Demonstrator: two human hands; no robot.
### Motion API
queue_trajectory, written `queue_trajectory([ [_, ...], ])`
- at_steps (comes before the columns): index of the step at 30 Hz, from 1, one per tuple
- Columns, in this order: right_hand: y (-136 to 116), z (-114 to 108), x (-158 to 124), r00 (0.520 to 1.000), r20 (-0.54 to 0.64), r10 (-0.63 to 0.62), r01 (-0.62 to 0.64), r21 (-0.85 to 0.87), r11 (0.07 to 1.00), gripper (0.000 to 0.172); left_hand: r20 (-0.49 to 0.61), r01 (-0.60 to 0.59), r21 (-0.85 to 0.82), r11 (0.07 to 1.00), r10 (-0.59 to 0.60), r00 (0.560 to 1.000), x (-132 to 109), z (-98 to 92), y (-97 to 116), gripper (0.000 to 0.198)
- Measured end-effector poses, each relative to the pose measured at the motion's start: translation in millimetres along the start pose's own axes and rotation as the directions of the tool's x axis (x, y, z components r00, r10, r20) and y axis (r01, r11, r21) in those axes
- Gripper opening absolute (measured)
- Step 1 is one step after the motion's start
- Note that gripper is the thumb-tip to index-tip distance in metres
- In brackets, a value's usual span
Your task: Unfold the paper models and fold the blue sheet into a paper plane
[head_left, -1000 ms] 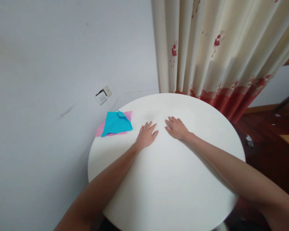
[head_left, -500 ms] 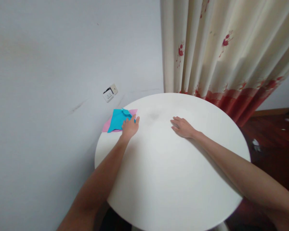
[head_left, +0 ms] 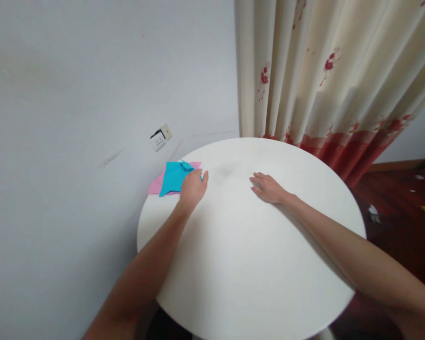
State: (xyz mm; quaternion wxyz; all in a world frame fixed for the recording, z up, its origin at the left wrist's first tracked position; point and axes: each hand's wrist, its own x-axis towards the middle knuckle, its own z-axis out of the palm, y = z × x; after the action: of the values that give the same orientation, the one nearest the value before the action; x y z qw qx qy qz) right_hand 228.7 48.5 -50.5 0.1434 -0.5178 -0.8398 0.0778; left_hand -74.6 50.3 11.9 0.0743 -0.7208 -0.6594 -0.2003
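A round white table (head_left: 255, 264) fills the middle of the view. At its far left edge lies a blue sheet of paper (head_left: 173, 177) on top of a pink sheet (head_left: 156, 185), with a small folded blue piece (head_left: 186, 165) at its top. My left hand (head_left: 193, 188) rests on the right corner of the blue paper, fingers curled over its edge. My right hand (head_left: 267, 188) lies flat on the tabletop, fingers stretched out, holding nothing.
A pale wall with a wall socket (head_left: 160, 137) stands behind the table on the left. A cream curtain (head_left: 326, 80) with red flowers hangs at the back right. Dark wooden floor (head_left: 403, 208) shows to the right.
My left hand has moved left from the table's middle onto the blue paper and closed over its corner. My right hand has stayed flat in place.
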Motion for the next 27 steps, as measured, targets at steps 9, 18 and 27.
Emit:
queue_trajectory([
  [9,3,0,1,1.000,0.000,-0.028,0.028,-0.003,1.000,0.053,0.111,0.149,0.226,0.963,-0.177,0.978,-14,20.0,-2,0.059],
  [18,3,-2,1,0.999,0.005,-0.031,0.031,0.010,0.999,0.053,0.173,0.116,0.196,0.974,-0.151,0.973,-7,24.9,-1,0.061],
  [27,0,-2,1,0.998,-0.057,-0.008,0.012,0.071,0.997,0.050,-0.009,-0.006,-0.121,0.993,0.005,1.000,-27,-24.5,33,0.047],
])
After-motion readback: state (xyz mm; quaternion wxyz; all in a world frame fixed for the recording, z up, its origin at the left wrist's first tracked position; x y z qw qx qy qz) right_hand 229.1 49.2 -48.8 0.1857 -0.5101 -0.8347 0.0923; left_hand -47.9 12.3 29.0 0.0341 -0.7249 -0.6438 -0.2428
